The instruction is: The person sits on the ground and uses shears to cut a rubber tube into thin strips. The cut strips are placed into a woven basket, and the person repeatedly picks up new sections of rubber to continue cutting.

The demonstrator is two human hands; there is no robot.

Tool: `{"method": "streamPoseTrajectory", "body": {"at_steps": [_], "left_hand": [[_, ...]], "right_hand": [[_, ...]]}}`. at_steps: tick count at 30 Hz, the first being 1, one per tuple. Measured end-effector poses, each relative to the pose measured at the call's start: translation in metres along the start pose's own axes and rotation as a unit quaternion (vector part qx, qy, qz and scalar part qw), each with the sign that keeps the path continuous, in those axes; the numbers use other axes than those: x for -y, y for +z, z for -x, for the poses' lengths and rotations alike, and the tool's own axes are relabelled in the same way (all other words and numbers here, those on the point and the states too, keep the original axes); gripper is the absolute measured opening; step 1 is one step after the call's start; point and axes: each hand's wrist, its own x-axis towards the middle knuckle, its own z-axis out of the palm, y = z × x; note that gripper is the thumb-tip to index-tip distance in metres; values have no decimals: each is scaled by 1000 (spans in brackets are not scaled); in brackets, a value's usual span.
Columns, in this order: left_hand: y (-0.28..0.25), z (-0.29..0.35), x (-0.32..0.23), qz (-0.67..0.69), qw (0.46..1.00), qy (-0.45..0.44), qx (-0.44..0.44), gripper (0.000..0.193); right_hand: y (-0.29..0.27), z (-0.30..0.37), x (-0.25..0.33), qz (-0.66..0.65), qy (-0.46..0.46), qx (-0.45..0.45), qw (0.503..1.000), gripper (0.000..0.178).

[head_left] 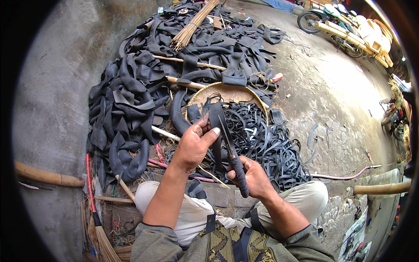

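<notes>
Between thumb and fingers, my left hand (194,144) pinches a flat piece of black rubber (214,114) in front of me. My right hand (252,177) is wrapped round the dark, cloth-bound handle of a pair of scissors (230,146). The blades point up and away, lying along the right side of the rubber piece; whether they bite into it I cannot tell. Just beyond and to the right lies a heap of narrow black rubber strips (273,146), partly in a round woven basket (203,95). My left hand hides part of the held rubber.
A large pile of black rubber scraps (126,100) spreads ahead and to the left, with a bundle of thin sticks (192,28) on top. A broom (104,240) lies at the lower left. Bamboo poles (48,174) stick in from both sides. A loaded motorcycle (345,30) stands far right.
</notes>
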Motion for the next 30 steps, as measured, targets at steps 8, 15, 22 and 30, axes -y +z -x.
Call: {"method": "streamPoseTrajectory", "body": {"at_steps": [8,15,22,30], "left_hand": [[12,6,6,-28,999,-16,42,55],[1,4,3,-72,995,-25,-57,48],[6,7,8,-92,995,-15,46,42],[2,3,-3,-26,999,-5,-39,34]], "right_hand": [[-2,-3,-3,37,-36,-44,998,40],[1,0,-1,34,-17,-27,999,40],[-1,-1,5,29,-37,-48,998,44],[6,2,-3,36,-38,-36,998,44]]}}
